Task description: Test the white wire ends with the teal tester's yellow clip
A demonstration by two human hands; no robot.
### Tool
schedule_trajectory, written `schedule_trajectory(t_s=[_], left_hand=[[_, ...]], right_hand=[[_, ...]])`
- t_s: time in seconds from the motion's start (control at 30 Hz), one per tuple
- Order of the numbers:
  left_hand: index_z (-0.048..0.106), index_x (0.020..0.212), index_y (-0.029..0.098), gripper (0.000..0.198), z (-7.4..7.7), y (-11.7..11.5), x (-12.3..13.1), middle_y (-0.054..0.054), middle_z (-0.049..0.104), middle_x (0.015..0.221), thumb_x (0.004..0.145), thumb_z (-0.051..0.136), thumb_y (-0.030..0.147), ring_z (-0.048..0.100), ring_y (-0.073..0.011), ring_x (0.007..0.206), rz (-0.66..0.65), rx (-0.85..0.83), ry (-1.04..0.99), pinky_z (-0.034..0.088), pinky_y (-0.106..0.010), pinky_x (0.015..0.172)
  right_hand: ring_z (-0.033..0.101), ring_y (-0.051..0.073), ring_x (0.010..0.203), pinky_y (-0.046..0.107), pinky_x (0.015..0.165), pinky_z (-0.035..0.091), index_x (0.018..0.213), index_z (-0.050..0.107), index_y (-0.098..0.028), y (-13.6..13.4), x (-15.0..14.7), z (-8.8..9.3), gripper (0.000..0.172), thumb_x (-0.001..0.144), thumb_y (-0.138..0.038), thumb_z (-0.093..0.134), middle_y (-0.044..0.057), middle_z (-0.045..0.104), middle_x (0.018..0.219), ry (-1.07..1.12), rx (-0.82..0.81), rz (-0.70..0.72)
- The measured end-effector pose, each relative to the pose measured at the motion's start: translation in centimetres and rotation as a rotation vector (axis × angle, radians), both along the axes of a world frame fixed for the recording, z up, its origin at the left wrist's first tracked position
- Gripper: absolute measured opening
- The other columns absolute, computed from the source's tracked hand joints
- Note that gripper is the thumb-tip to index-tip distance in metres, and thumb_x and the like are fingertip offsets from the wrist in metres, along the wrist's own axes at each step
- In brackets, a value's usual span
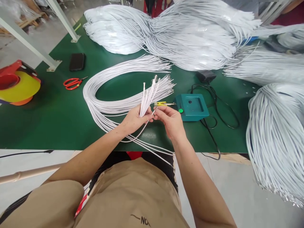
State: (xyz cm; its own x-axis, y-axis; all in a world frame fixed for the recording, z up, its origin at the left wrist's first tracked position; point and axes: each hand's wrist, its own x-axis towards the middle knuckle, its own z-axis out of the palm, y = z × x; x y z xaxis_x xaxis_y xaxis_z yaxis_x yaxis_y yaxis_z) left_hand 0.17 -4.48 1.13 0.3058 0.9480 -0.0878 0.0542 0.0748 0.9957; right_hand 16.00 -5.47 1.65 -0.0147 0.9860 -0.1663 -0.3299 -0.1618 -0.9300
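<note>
My left hand [135, 119] is closed round several white cables [147, 100], their stripped ends pointing up and away from me. Between the thumb and fingers of my right hand [170, 120] is the tip of one white cable, pinched close to my left fingertips. Just beyond my right fingers lies a yellow-handled tool [161, 104], its metal tip towards a teal box with a green button [193, 107]. Behind my left hand a looped bundle of white cables [89, 87] rests on the green table, cut ends facing right. A few loose cables trail over the front edge.
Large heaps of white cable [190, 38] cover the back of the table [47, 126], and another bundle [273, 136] hangs over the right edge. Red-handled snips [72, 84], a black case [77, 61] and tape rolls in a red holder [19, 83] are leftward. Black cords [223, 107] lie beside the box.
</note>
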Motion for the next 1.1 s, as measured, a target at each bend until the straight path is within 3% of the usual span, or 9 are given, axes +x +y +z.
schedule_trajectory(t_s=[0.13, 0.23, 0.37, 0.47, 0.53, 0.6, 0.77, 0.97, 1.1], left_hand=[[0.058, 0.117, 0.017, 0.044, 0.0, -0.1, 0.0, -0.001, 0.063, 0.087, 0.076, 0.071, 0.026, 0.064, -0.0128, 0.072, 0.024, 0.013, -0.019, 0.046, -0.021, 0.054], [0.056, 0.127, 0.018, 0.053, 0.2, -0.2, 0.0, -0.002, 0.064, 0.087, 0.077, 0.071, 0.028, 0.064, -0.0138, 0.073, 0.021, 0.016, 0.011, 0.043, -0.02, 0.051], [0.061, 0.119, 0.018, 0.041, 0.3, -0.2, -0.1, -0.003, 0.066, 0.09, 0.079, 0.068, 0.027, 0.063, -0.0138, 0.074, 0.016, 0.097, 0.088, 0.048, -0.024, 0.063], [0.064, 0.114, 0.018, 0.035, 0.3, -0.2, -0.3, -0.002, 0.067, 0.091, 0.08, 0.067, 0.025, 0.063, -0.0127, 0.074, 0.003, 0.152, 0.11, 0.049, -0.026, 0.074], [0.063, 0.116, 0.018, 0.037, 0.3, -0.2, -0.5, -0.002, 0.066, 0.091, 0.08, 0.067, 0.027, 0.063, -0.0124, 0.073, 0.002, 0.146, 0.089, 0.049, -0.025, 0.072], [0.061, 0.12, 0.018, 0.042, 0.3, -0.2, -0.6, -0.003, 0.066, 0.094, 0.08, 0.067, 0.029, 0.064, -0.0128, 0.073, 0.015, 0.114, 0.074, 0.047, -0.023, 0.063], [0.055, 0.128, 0.019, 0.054, 0.7, -0.4, -0.7, -0.003, 0.067, 0.092, 0.077, 0.07, 0.031, 0.064, -0.0137, 0.072, 0.042, 0.044, 0.067, 0.037, -0.019, 0.046], [0.053, 0.13, 0.02, 0.057, 1.1, -0.5, -0.7, -0.002, 0.064, 0.088, 0.077, 0.07, 0.03, 0.065, -0.0142, 0.072, 0.032, 0.025, 0.042, 0.038, -0.018, 0.045], [0.06, 0.117, 0.017, 0.041, 0.8, -0.5, -0.9, -0.003, 0.064, 0.091, 0.079, 0.068, 0.03, 0.065, -0.0139, 0.073, 0.004, 0.049, 0.043, 0.039, -0.018, 0.045]], right_hand=[[0.06, 0.009, 0.063, 0.026, 0.069, 0.052, 0.076, 0.076, -0.018, 0.2, 0.3, 0.1, 0.016, 0.065, -0.028, 0.081, 0.0, 0.07, 0.073, 0.005, -0.02, 0.006], [0.06, 0.009, 0.062, 0.025, 0.068, 0.051, 0.077, 0.076, -0.018, 0.3, 0.4, 0.2, 0.017, 0.065, -0.028, 0.08, 0.0, 0.071, 0.073, 0.015, -0.041, 0.021], [0.057, 0.009, 0.059, 0.025, 0.064, 0.05, 0.069, 0.072, -0.017, 0.4, 0.3, 0.4, 0.011, 0.064, -0.025, 0.078, -0.001, 0.068, 0.066, -0.026, -0.048, -0.003], [0.048, 0.007, 0.051, 0.024, 0.056, 0.048, 0.056, 0.064, -0.017, 0.5, 0.0, 0.4, 0.011, 0.062, -0.02, 0.072, -0.004, 0.056, 0.054, -0.04, -0.075, -0.004], [0.042, 0.007, 0.048, 0.026, 0.052, 0.049, 0.052, 0.059, -0.017, 0.5, -0.1, 0.3, 0.013, 0.062, -0.019, 0.068, -0.005, 0.05, 0.051, -0.015, -0.16, 0.085], [0.042, 0.008, 0.049, 0.027, 0.054, 0.05, 0.059, 0.064, -0.017, 0.5, -0.1, 0.3, 0.006, 0.062, -0.02, 0.067, -0.004, 0.053, 0.056, -0.014, -0.217, 0.121], [0.056, 0.01, 0.07, 0.026, 0.074, 0.05, 0.089, 0.075, -0.02, 0.4, -0.2, 1.1, 0.021, 0.072, -0.027, 0.064, -0.002, 0.064, 0.075, 0.011, -0.01, 0.025], [0.057, 0.011, 0.072, 0.028, 0.078, 0.048, 0.076, 0.076, -0.02, 0.3, -0.6, 0.9, 0.011, 0.07, -0.029, 0.074, 0.0, 0.068, 0.076, -0.034, 0.057, 0.039], [0.057, 0.012, 0.072, 0.029, 0.079, 0.048, 0.078, 0.078, -0.019, 0.3, -0.5, 0.3, 0.017, 0.066, -0.03, 0.08, 0.0, 0.067, 0.072, 0.019, 0.012, 0.049]])
